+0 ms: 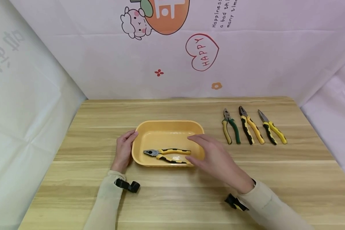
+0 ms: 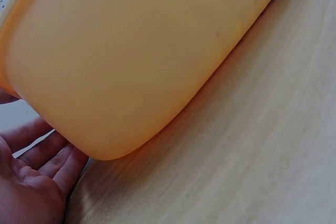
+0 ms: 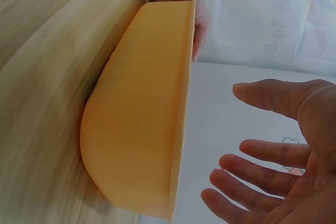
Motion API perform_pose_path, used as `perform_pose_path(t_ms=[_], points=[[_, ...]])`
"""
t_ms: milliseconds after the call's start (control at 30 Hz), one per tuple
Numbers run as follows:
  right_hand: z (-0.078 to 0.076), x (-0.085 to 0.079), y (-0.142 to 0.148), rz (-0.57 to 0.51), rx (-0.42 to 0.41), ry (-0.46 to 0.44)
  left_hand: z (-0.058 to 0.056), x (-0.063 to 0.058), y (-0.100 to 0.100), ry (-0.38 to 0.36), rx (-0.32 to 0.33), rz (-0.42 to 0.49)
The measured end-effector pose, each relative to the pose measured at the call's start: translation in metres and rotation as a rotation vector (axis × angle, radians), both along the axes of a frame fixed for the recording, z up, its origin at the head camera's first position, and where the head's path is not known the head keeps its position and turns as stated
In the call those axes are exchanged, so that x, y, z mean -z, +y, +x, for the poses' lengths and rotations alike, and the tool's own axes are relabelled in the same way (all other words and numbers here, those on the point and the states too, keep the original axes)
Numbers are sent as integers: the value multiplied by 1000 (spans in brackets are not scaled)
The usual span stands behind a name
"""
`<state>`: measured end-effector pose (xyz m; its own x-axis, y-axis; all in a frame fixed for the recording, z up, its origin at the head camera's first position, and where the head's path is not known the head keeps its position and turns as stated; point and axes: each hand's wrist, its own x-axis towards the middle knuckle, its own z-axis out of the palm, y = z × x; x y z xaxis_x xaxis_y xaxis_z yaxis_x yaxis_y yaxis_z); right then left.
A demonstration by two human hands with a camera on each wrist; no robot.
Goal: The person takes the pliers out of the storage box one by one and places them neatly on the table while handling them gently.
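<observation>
A yellow plastic basin [image 1: 166, 126] stands on the wooden table. Inside it lies a pair of combination pliers [image 1: 152, 153] with yellow and black handles, jaws toward the left. My left hand [image 1: 124, 149] holds the basin's left end, its thumb at the rim and its fingers [image 2: 50, 150] against the outer wall. Over the basin's right end hovers my right hand [image 1: 215, 156], fingers [image 3: 257, 174] and thumb spread apart. In the right wrist view that hand is above the rim, apart from the basin and holding nothing.
To the right, three pliers lie in a row on the table [image 1: 172, 198]: green-handled pliers [image 1: 236, 130], yellow-and-black combination pliers [image 1: 246, 127] and long-nose pliers [image 1: 268, 127]. A white printed cloth [image 1: 118, 70] hangs behind the table, with more white cloth at both sides.
</observation>
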<state>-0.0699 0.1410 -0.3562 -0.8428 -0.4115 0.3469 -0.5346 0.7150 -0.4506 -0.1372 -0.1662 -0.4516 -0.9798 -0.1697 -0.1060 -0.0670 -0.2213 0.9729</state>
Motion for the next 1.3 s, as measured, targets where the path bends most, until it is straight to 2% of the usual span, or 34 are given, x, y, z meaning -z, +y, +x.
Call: perform_pose_path(t_ms=[200, 467, 667, 933, 1300], points=[[-14, 2, -13, 56, -10, -57, 0, 0, -1, 2, 4, 1], [-28, 2, -26, 153, -12, -235, -1, -3, -1, 6, 7, -7], [-35, 8, -32, 189, -18, -308, 0, -4, -1, -5, 13, -8], [-39, 15, -40, 229, -74, -323, 1, -5, 0, -3, 15, -10], [-45, 24, -48, 288, -85, -318, 2, -3, -1, -14, 14, -25]])
